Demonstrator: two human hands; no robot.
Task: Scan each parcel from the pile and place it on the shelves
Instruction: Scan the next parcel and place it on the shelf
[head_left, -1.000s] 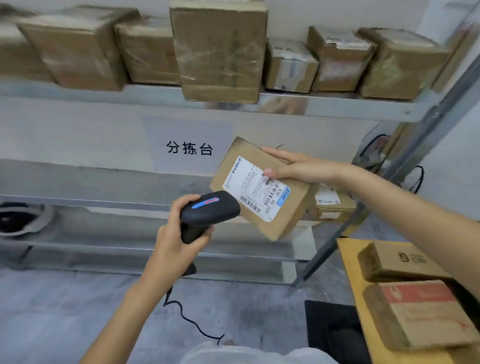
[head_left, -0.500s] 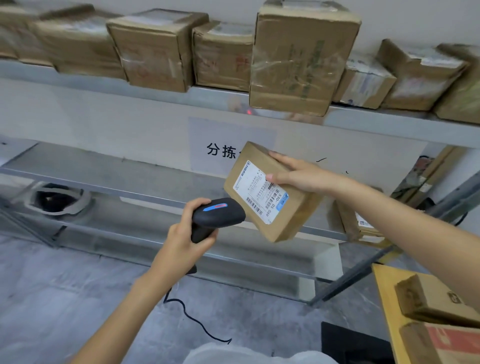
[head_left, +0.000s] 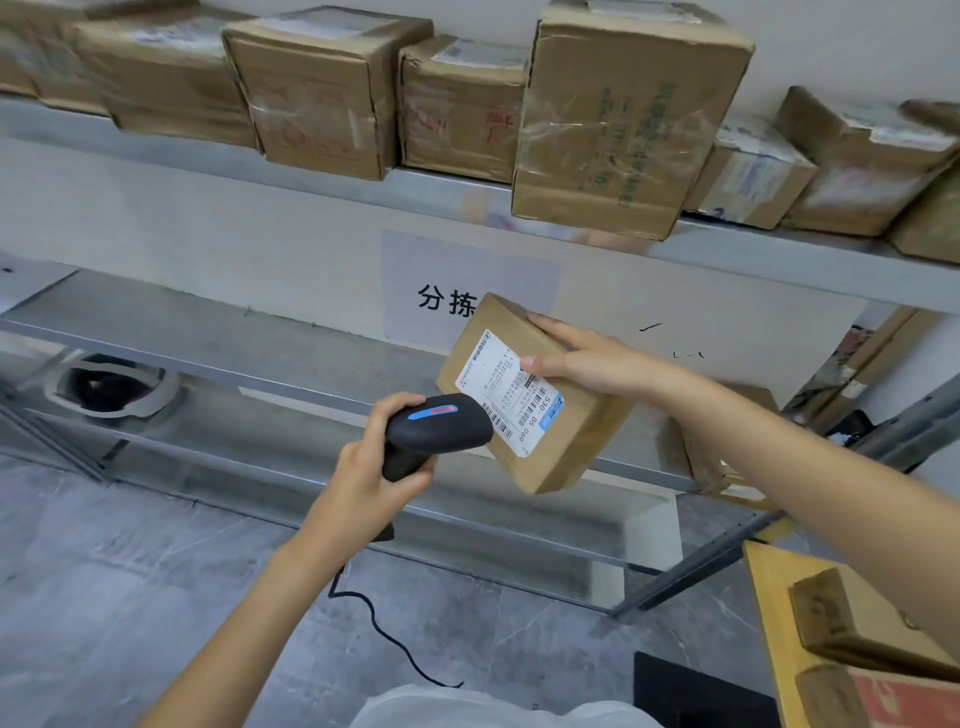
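My right hand (head_left: 587, 361) grips a small brown parcel (head_left: 566, 441) by its upper edge, tilted, with its white barcode label (head_left: 511, 395) facing me. My left hand (head_left: 369, 467) holds a black handheld scanner (head_left: 436, 428) by its grip, its head pointing at the label's lower left corner and almost touching it. The scanner's black cable (head_left: 384, 636) trails down to the floor. Both are held in front of the middle metal shelf (head_left: 208, 338).
The upper shelf (head_left: 753, 260) carries a row of several brown boxes; one tall box (head_left: 623, 119) overhangs its edge. Another parcel (head_left: 722, 467) lies on the middle shelf at right. A wooden surface (head_left: 769, 597) at lower right holds more parcels (head_left: 852, 623). Grey floor below.
The view has swung left, so the shelves and boxes shifted right in frame. Both hands keep the scanner and the parcel together, with the scanner head now closer to the label.
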